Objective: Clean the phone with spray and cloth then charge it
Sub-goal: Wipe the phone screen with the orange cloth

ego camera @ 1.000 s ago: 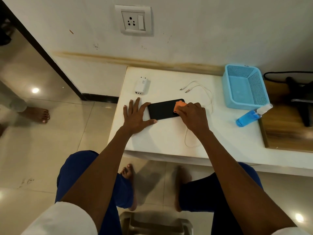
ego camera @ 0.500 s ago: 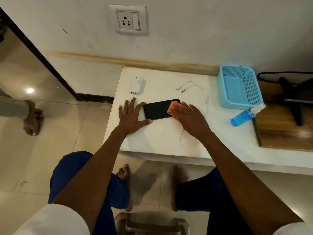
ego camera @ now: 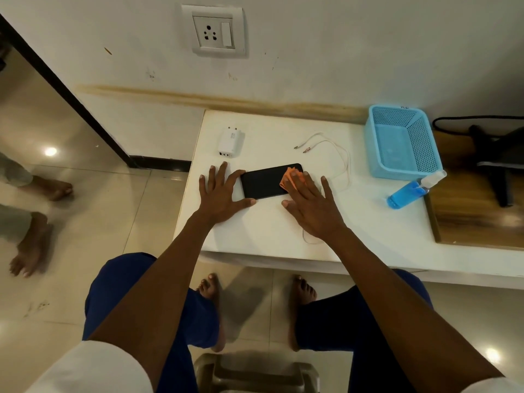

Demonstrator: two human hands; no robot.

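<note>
Hands (ego camera: 313, 207) flat: cloth (ego camera: 289, 177) on steadied phone (ego camera: 262, 181).

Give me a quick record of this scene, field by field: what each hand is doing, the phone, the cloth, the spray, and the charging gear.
left hand: flat left hand steadies the phone's left end
right hand: right hand presses the cloth with straight fingers
phone: black rectangular phone lies flat on the white table
cloth: small orange cloth on the phone's right end
spray: blue spray bottle lying on its side beside the blue plastic basket
charging gear: white charger adapter and white cable, unplugged
wall socket: white wall socket, nothing plugged in
</note>
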